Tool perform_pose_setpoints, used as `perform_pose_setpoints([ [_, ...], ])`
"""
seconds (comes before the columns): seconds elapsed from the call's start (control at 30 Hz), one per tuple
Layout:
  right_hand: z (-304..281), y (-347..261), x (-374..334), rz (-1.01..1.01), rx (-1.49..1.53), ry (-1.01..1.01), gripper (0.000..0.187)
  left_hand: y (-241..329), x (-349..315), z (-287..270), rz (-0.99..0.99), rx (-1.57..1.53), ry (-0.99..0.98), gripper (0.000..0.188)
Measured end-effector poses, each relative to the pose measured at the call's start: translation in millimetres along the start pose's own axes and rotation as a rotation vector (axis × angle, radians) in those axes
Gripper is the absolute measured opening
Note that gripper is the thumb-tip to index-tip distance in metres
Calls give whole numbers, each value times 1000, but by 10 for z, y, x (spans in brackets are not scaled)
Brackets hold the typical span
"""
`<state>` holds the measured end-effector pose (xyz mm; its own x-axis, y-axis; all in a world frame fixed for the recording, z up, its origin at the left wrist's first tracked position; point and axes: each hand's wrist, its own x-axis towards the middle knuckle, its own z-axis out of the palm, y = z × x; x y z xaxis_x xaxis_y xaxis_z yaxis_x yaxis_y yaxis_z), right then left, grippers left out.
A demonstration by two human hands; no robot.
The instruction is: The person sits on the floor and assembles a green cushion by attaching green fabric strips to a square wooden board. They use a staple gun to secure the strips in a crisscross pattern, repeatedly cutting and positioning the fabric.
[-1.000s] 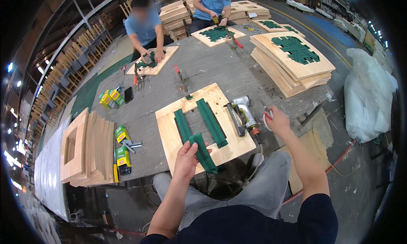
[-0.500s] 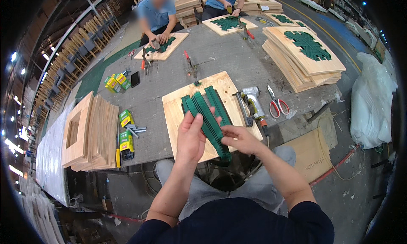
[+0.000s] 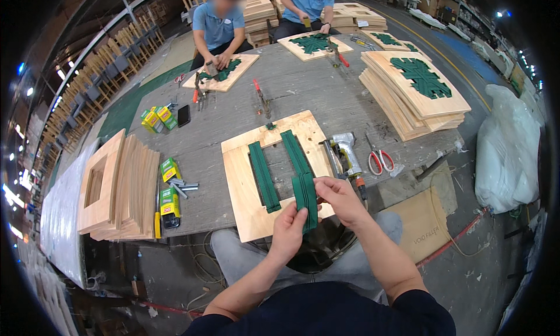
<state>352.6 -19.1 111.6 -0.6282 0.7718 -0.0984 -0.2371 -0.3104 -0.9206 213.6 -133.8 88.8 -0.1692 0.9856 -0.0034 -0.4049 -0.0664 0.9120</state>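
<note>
Holding a folded green strap [image 3: 304, 191] at lower centre of the frame, over the near right part of a pale wooden panel [image 3: 238, 172]. Closed with the left grip [image 3: 289, 231] around the strap's lower part, thumb on top; narrowed with the right grip [image 3: 344, 203] to a pinch at the strap's right edge. Showing, along the sides of the panel's rectangular opening, a left green band [image 3: 264, 175] and a right green band [image 3: 296, 152], well apart, the latter with its lower end hidden behind the held strap. Spread over the grey counter [image 3: 224, 117]: just right of the panel, a staple gun [image 3: 348, 155], then red-handled scissors [image 3: 380, 161]; above the panel, a red-handled clamp [image 3: 262, 99]; at left of the frame, green-and-yellow boxes [image 3: 169, 203] and a stack of frames [image 3: 138, 190]; at upper right, piled panels [image 3: 402, 111] topped with green weave [image 3: 421, 78]. Seated at the far edge, upper centre of the frame, two people in blue shirts [image 3: 219, 25], each with hands at a panel bearing green straps.
</note>
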Motion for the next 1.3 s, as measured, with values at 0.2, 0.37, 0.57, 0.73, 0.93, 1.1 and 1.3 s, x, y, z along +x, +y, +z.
perform_pose_setpoints([
  [0.2,41,224,-72,-119,-159,105,9,-143,-112,-72,-41,86,99,26],
  [0.37,114,323,-152,-109,-357,58,10,-24,32,-236,25,-19,205,11],
  [0.57,358,344,-215,-422,-446,219,10,-23,27,-327,-55,-64,252,9],
  [0.73,349,296,-213,-580,-760,145,14,27,-5,-314,-77,-68,288,11],
  [0.93,325,328,-182,-692,-872,138,16,38,-29,-334,-106,-63,281,11],
  [1.1,312,356,-181,-696,-921,164,15,43,-63,-356,-93,-42,284,7],
  [1.3,317,364,-151,-685,-925,175,14,62,-113,-237,233,350,306,17],
])
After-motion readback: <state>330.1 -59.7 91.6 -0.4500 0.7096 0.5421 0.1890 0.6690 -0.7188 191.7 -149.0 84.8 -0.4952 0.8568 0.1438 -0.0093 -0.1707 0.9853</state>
